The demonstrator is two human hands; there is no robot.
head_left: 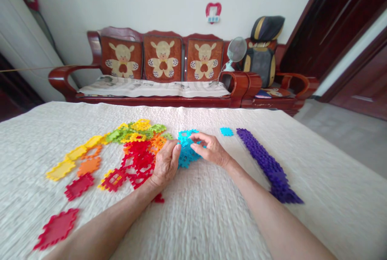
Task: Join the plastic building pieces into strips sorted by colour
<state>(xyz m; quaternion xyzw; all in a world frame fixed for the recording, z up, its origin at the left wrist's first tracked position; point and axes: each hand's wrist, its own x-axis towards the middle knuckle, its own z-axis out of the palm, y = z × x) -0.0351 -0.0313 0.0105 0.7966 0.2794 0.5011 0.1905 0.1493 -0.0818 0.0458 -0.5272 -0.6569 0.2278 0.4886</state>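
Plate (pixel 57 227), red, solid-faced, toothed all round: nearest you at lower left, close to your left forearm (pixel 121 219), whose sweep could drag it. Tabletop (pixel 193 211): pale ribbed cloth; its ridges could catch teeth and skew a slid piece. Purple strip (pixel 262 158), long, closely packed, toothed: right of your right forearm (pixel 266 211); an outward knock could break its line.

Red pieces (pixel 140 155), openwork, glossy: a loose heap just beside your left hand (pixel 165 163). That hand has its fingers curled together at the left edge of the blue pieces; you cannot tell whether they pinch one. Blue pieces (pixel 186 158), holed, overlapping: heaped between your hands. Interlocked teeth could lift several at once. Right hand (pixel 211 151): over the heap's right side, thumb and fingertips slightly apart; contact cannot be told.

Yellow plates (pixel 76 153), translucent-looking: slanting row at left. Green pieces (pixel 159 128): tangled with yellow and orange ones; reaching across could mix colours. Blue tile (pixel 226 131), single: well apart, easily overlooked.

Bench (pixel 151 100): polished dark-red wood, plush cushions (pixel 163 60).
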